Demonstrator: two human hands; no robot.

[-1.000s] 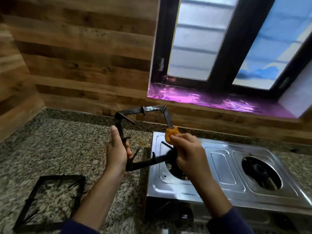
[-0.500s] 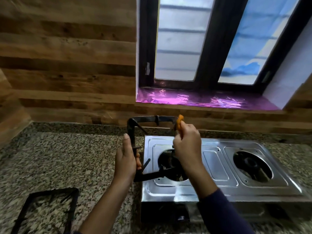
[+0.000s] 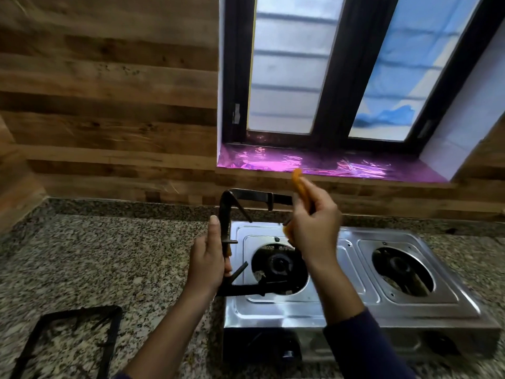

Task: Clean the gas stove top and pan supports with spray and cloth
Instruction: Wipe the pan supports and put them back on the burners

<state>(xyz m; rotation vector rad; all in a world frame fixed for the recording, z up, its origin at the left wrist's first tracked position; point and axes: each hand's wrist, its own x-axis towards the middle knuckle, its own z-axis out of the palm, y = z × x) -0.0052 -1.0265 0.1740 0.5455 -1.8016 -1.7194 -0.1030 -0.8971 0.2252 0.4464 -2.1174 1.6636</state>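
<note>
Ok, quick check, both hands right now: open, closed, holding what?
Left hand: closed on the left bar of the raised pan support.
Right hand: closed on the orange cloth.

A single wide-angle view comes from the person's head, facing forward and tilted down over a speckled countertop (image 3: 82,255) toward a wood-panelled wall (image 3: 109,91) and a window (image 3: 341,69) in the upper right of the frame. The steel gas stove (image 3: 341,305) fills the lower right, close to the lens. Both forearms enter from the bottom edge and meet near the centre. Straight lines bow toward the frame edges.
</note>
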